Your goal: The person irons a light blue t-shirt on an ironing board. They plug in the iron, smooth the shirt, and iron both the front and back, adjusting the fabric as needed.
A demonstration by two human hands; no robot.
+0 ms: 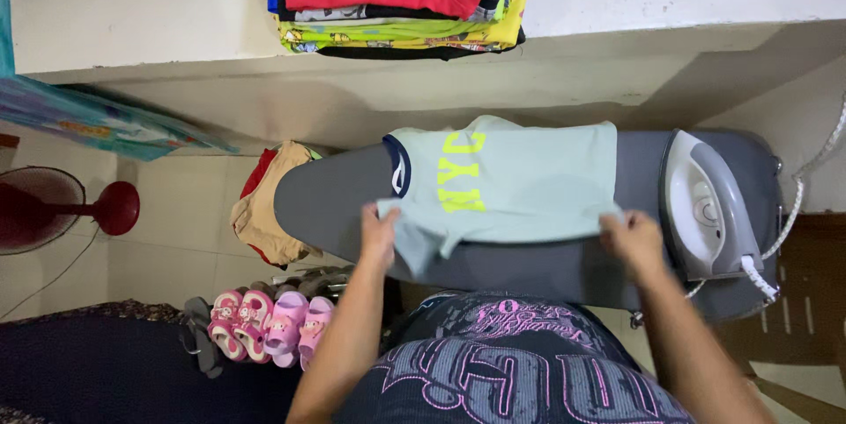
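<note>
gripping the pale green t-shirt lying on the grey ironing board, left hand pinching its sleeve, right hand its hem, risking brushing the nearby iron.

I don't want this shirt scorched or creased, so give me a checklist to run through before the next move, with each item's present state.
1. T-shirt lies on the ironing board: ok.
2. Left hand holds the sleeve, right hand holds the hem corner: ok.
3. Iron rests on the board's end, beside the shirt and off the cloth: ok.
4. Iron hot or switched on: cannot tell.
5. Cord runs off to the right, away from both hands: ok.
6. Shirt smooth: not ok, the near sleeve hangs over the board's edge.
</note>
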